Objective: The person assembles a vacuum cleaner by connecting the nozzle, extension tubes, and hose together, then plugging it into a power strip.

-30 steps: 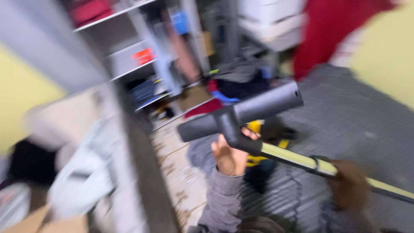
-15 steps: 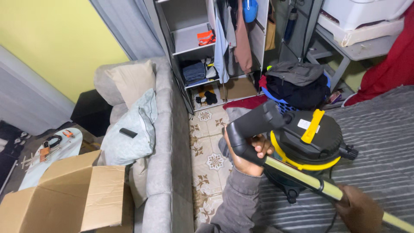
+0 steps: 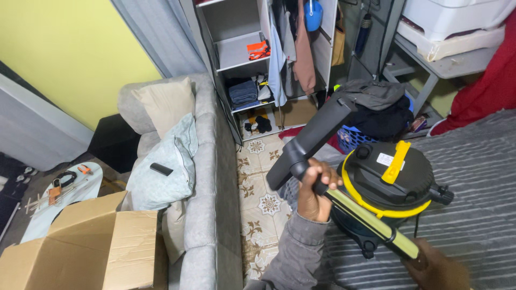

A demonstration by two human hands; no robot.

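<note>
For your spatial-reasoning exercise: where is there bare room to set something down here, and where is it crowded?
Free: the patterned tile floor between the grey sofa and the vacuum canister, and the grey striped rug. Crowded: the shelf unit and laundry basket.

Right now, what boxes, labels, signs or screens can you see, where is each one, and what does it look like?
Cardboard box: bottom left, beside the grey sofa; brown, flaps open.
Label: on the black lid of the vacuum cleaner, beside its yellow handle; small white rectangle.
No signs or screens show.
</note>
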